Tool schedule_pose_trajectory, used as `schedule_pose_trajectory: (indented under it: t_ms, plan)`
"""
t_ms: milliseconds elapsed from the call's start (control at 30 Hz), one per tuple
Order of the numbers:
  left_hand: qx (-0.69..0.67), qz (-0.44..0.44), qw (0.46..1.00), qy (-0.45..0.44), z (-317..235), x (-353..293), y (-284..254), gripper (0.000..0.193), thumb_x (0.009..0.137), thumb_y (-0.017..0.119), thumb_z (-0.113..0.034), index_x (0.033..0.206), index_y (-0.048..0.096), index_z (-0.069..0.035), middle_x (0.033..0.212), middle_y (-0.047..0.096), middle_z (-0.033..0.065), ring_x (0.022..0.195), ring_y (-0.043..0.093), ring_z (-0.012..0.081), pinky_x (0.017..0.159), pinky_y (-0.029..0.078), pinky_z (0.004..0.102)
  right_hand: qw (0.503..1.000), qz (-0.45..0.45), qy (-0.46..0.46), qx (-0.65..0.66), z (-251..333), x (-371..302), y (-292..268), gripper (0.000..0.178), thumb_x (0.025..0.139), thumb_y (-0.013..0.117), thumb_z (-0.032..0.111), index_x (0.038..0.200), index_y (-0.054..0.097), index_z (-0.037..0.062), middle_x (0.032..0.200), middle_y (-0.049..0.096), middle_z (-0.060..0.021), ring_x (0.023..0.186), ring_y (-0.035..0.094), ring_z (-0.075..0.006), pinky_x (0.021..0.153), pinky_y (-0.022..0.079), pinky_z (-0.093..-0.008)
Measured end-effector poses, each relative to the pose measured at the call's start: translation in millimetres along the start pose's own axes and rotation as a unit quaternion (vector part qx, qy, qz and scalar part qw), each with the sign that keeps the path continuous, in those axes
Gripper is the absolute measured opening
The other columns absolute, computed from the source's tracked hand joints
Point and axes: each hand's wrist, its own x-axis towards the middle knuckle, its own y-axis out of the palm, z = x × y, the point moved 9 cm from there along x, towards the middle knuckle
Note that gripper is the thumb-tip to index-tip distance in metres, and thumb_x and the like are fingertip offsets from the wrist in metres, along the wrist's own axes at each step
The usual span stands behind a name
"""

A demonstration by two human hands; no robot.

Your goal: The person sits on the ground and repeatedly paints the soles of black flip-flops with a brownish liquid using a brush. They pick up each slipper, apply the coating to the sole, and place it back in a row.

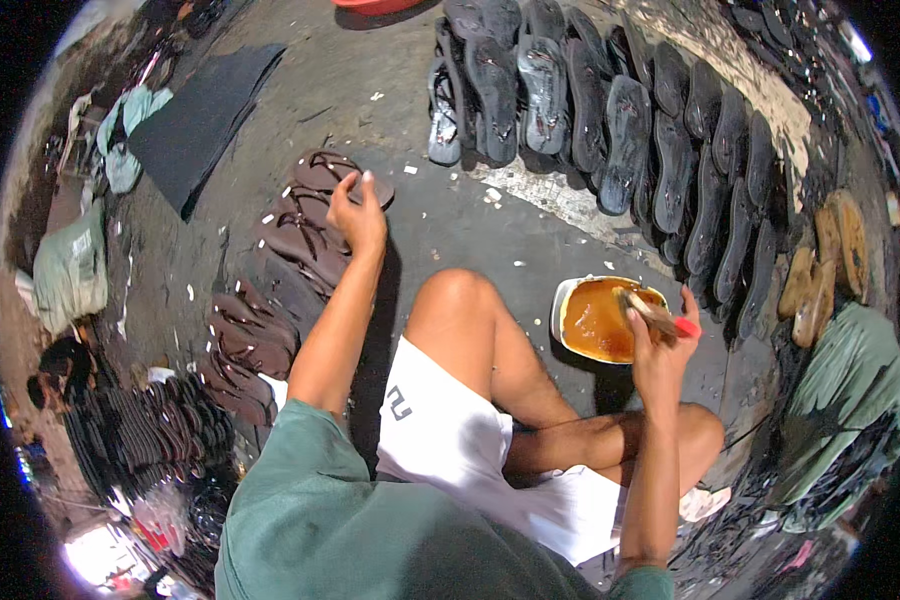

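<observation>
Near the middle of the frame, the person's left hand (pixel 358 212) reaches far out on a straight arm. Its fingers are clamped on a brown sandal (pixel 362 186) at the top of a row of brown sandals (pixel 288 250) lying on the grey floor (pixel 440 215).

At the right of the frame, the right hand (pixel 660 345) is raised on a bent arm. Its fingers are closed around a brush with a red handle (pixel 670 322). The brush tip sits over a tub of thick orange-brown glue (pixel 598 320) on the floor beside the bare knee.

The hand hides part of the handle, and the bristles are hard to make out.

Across the top lie shiny black soles (pixel 610 120), long and rounded. A flat dark mat (pixel 202 118) lies at the upper left.
</observation>
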Motion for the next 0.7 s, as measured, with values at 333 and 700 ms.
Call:
schedule_pose_trajectory:
  t_ms: [333,700]
  plan:
    - [0.276,0.126,0.953,-0.013,54,36,54,0.071,0.084,0.063,-0.054,0.131,0.054,-0.002,0.144,0.041,0.0265,0.142,0.017,0.0482,0.114,0.010,0.0596,0.977,-0.150,0.120,0.095,57,-30,-65,0.035,0.088,0.072,0.024,0.108,0.061,-0.0022,0.109,0.061,-0.0125,0.099,0.058,-0.0212,0.094,0.043,-0.0328]
    - [-0.003,0.026,1.000,-0.012,79,82,17,0.019,0.086,0.072,-0.026,0.092,0.069,-0.008,0.122,0.060,0.0128,0.116,0.052,0.0286,0.100,0.039,0.0370,0.982,-0.072,0.147,0.094,60,-84,-37,0.024,0.087,0.068,0.020,0.104,0.068,0.0030,0.098,0.069,-0.0184,0.086,0.068,-0.0327,0.075,0.051,-0.0395]
